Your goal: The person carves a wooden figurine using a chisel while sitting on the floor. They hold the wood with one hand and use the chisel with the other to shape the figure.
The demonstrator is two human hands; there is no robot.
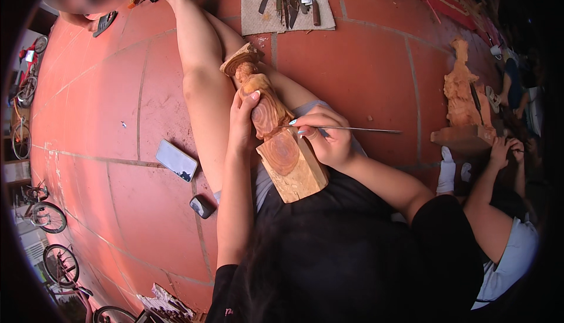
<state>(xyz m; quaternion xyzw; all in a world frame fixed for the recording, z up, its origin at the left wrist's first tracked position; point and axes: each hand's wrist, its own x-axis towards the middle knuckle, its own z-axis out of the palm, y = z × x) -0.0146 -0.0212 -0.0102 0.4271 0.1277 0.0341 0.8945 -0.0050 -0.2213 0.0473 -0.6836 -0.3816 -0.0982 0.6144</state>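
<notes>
A carved wooden figure [271, 107] with a square block base lies aslant over my lap, its base toward my body and its top end by my legs. My left hand [242, 114] is wrapped round the figure's side, thumb on the swirled grain. In my right hand [329, 137] I pinch a thin metal rod-like tool [370, 130], which points out to the right. Those fingers are at the narrow notch just above the block base. The tool's working end is hidden by the fingers and wood.
A mat [252, 24] with several carving knives lies beyond my legs. On the left floor are a phone [177, 160] and a small black case [202, 206]. At right, another person's hands [506, 151] are near a larger carving [463, 100]. Bicycles [48, 216] stand far left.
</notes>
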